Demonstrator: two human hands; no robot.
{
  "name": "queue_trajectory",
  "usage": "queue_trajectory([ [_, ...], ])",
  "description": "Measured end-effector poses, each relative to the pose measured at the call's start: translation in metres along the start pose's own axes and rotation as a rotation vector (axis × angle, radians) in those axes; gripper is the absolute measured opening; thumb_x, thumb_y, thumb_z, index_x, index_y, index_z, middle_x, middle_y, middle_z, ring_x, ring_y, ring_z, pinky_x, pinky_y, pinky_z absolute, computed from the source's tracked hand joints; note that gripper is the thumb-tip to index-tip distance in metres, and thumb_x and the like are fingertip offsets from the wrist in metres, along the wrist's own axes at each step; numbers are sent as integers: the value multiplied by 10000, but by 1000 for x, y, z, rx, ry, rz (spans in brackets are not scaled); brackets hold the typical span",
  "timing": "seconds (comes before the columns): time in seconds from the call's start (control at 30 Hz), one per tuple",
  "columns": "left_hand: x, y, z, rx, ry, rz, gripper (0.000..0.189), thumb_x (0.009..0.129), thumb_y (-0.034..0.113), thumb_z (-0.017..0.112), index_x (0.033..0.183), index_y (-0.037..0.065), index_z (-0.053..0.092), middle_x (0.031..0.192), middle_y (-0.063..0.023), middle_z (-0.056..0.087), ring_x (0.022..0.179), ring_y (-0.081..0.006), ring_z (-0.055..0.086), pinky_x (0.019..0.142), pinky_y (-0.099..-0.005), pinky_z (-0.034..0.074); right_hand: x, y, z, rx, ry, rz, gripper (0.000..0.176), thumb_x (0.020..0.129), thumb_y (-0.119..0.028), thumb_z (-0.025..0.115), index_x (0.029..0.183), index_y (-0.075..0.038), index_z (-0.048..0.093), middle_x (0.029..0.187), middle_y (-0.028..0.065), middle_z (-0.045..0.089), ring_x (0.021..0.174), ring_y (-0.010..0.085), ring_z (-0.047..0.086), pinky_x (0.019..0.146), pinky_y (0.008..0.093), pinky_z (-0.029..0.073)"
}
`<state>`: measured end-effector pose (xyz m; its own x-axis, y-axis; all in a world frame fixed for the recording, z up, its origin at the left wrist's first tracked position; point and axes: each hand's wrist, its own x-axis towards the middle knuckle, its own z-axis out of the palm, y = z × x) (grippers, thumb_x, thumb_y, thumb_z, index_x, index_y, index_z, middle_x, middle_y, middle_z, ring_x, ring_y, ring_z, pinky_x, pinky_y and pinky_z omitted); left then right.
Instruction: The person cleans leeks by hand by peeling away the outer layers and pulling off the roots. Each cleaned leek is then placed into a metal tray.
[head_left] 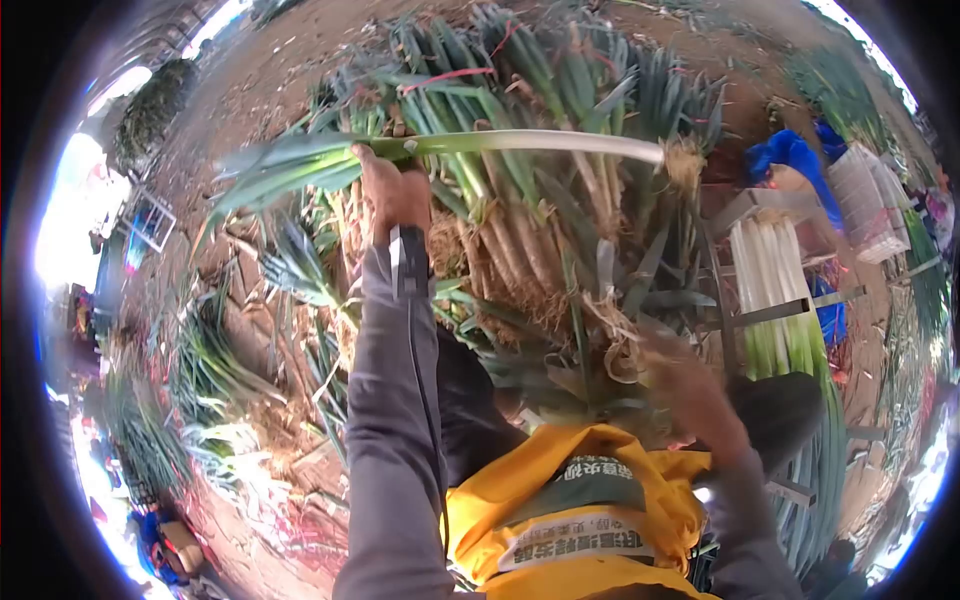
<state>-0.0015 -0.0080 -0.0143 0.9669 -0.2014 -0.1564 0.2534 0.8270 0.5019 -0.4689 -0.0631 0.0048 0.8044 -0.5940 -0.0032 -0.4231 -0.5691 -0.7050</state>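
Note:
My left hand (395, 195) is wrapped round a long green onion (545, 141) near where the leaves begin. The onion lies level across the view, green leaves to the left, its white shaft and root tuft to the right. Lower down, my right hand (690, 385) is smeared by motion, and its fingers do not show clearly. Pale strips of peel (622, 345) hang right at its fingertips. Behind the held onion lies a big pile of unpeeled green onions (515, 250) with brown outer skins and roots.
To the right, a metal rack (765, 312) holds clean white-shafted onions (768, 260). Blue plastic (795, 160) and a pale stack (870, 200) lie beyond it. Loose onions (215, 350) cover the ground at the left. A yellow apron (590, 490) covers my lap.

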Motion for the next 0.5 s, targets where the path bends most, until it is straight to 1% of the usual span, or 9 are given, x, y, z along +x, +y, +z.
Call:
queue_trajectory([
  [0.03,-4,-5,5,-47,-135,-15,425,1065,436,462,1127,30,569,1011,-108,637,941,-262,638,845,-409,542,19,6,22,-574,85,-406,394,958,-157,628,1349,-133,594,941,119,689,679,237,672,597,328,533],
  [0.1,-8,-15,6,-114,-192,-73,351,1061,361,503,1159,28,558,1039,-117,647,1006,-281,649,890,-414,544,53,3,43,-338,27,-628,338,960,-207,661,1288,-132,622,960,131,676,771,292,675,653,357,546],
  [0.13,-16,-18,8,-93,-221,-108,337,1053,343,525,1170,28,557,1060,-120,645,1040,-283,642,918,-418,534,70,4,48,-346,33,-617,338,960,-207,661,1288,-132,622,960,131,676,771,292,675,653,357,546],
  [0.2,-45,-25,15,-55,-241,-169,329,1030,308,583,1201,28,555,1143,-122,633,1136,-274,611,1005,-419,499,101,4,54,-73,-91,-206,379,942,-185,679,1305,-108,600,990,124,667,828,272,677,668,345,532],
  [0.33,-96,-42,28,121,-411,-338,351,1024,337,592,1229,54,558,1197,-91,625,1197,-224,567,1040,-370,461,169,-43,59,917,282,-132,345,981,-285,671,1221,-39,649,1032,61,685,829,147,664,686,292,511],
  [0.4,-106,-57,25,162,-527,-470,355,1032,340,579,1243,55,558,1212,-88,625,1201,-219,564,1031,-366,455,194,-63,50,1431,174,-121,360,979,-349,678,1167,-41,667,1065,32,682,841,103,646,698,258,512],
  [0.43,-113,-65,23,204,-629,-569,360,1041,344,565,1257,56,558,1226,-85,626,1205,-213,560,1023,-363,449,203,-66,52,1547,151,-64,354,979,-352,678,1161,-49,660,1052,24,673,844,97,637,705,246,520],
  [0.47,-124,-74,25,202,-607,-541,318,1066,278,521,1318,86,540,1125,-46,608,908,-121,567,861,-326,515,209,-66,52,1663,128,-11,349,978,-356,678,1156,-57,652,1039,16,663,847,90,628,712,234,527],
  [0.5,-118,-84,20,196,-621,-574,318,1066,278,521,1318,86,540,1125,-46,608,908,-121,567,861,-326,515,210,-66,45,1653,167,-7,349,978,-356,678,1156,-57,652,1039,16,663,847,90,628,712,234,527],
])
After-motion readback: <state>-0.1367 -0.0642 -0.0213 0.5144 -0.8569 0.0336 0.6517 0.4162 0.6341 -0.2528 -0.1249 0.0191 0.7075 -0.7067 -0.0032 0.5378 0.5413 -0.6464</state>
